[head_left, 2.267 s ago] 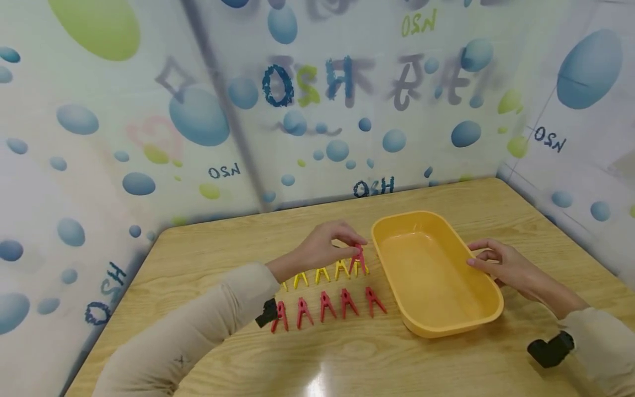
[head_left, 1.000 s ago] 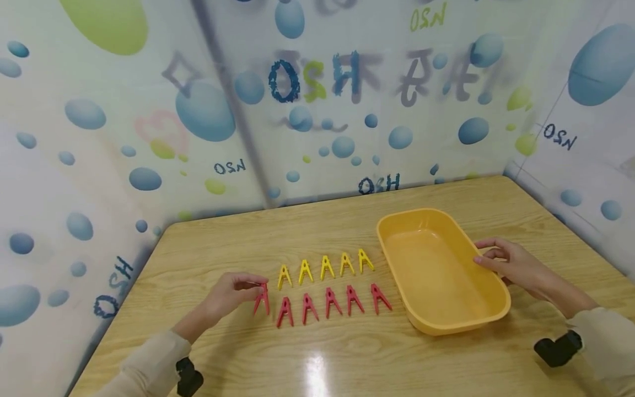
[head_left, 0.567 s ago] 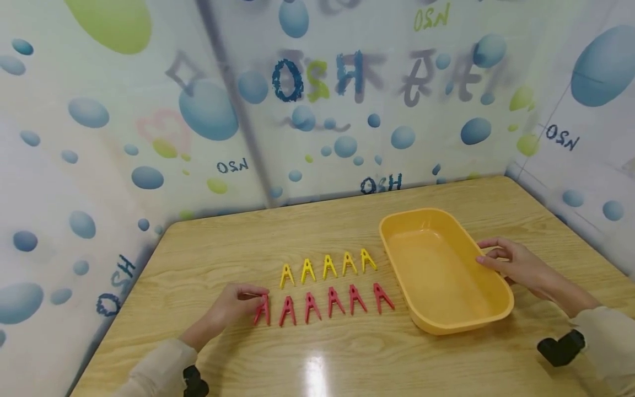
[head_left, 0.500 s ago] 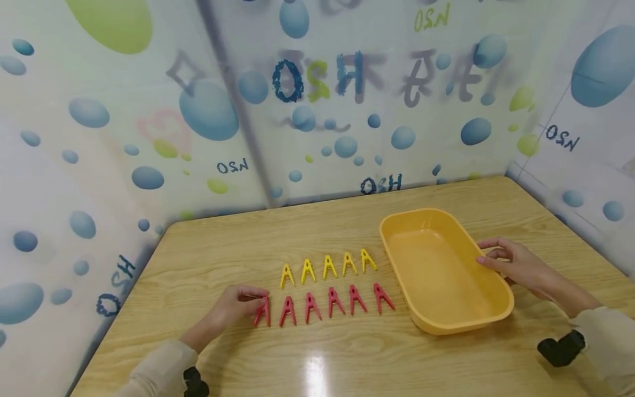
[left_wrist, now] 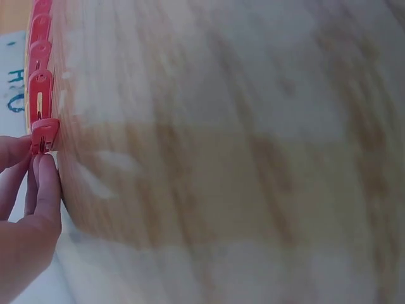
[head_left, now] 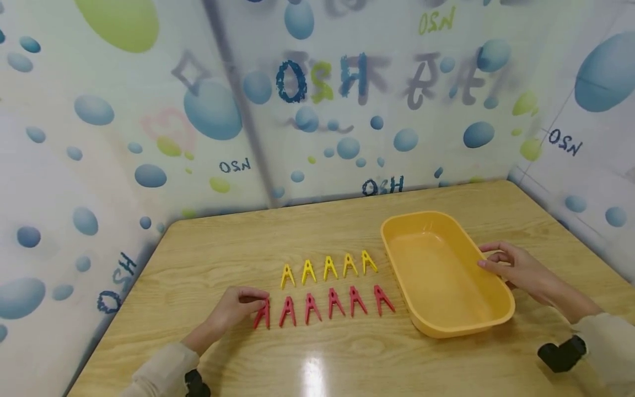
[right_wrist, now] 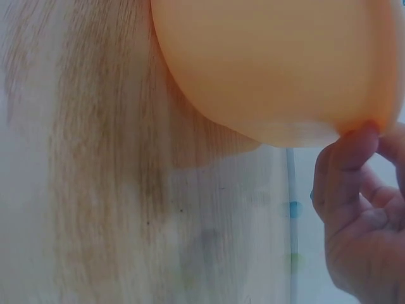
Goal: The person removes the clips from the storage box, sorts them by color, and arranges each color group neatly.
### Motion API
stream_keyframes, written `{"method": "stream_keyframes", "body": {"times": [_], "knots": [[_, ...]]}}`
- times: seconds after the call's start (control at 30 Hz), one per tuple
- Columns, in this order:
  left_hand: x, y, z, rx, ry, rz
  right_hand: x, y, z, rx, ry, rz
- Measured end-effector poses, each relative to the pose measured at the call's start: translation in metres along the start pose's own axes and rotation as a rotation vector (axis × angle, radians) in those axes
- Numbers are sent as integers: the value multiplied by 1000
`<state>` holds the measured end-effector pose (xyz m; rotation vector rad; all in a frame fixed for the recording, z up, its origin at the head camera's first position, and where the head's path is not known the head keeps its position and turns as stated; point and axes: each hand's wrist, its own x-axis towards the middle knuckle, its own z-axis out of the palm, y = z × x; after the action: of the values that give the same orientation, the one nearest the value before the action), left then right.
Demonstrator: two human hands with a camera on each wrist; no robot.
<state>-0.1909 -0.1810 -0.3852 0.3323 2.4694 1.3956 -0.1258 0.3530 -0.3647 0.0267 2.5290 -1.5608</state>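
Observation:
My left hand pinches a red clothespin at the left end of a row of red clothespins. In the left wrist view, thumb and fingertips close on the end of that clothespin, with more red ones lined up beyond it. Behind the red row runs a row of yellow clothespins, all with legs spread toward me. At the right, my right hand holds the rim of a yellow-orange plastic basin, thumb on top and fingers at the outer side. Nothing lies inside the basin.
The wooden table reaches back to a curtain printed with blue and green drops. A black wrist camera sits at the right sleeve, another at the left one.
My left hand has carried the red clothespin from beside the basin, over the yellow row, to the left end of the red row and lowered it there. My right hand has stayed on the basin.

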Motion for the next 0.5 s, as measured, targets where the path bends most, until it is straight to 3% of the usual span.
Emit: {"method": "stream_keyframes", "body": {"times": [0.4, 0.5], "knots": [[1, 0, 4, -2, 93, -107, 0, 2, -1, 1, 4, -9], [0, 1, 4, -10, 89, -115, 0, 3, -1, 0, 5, -3]]}}
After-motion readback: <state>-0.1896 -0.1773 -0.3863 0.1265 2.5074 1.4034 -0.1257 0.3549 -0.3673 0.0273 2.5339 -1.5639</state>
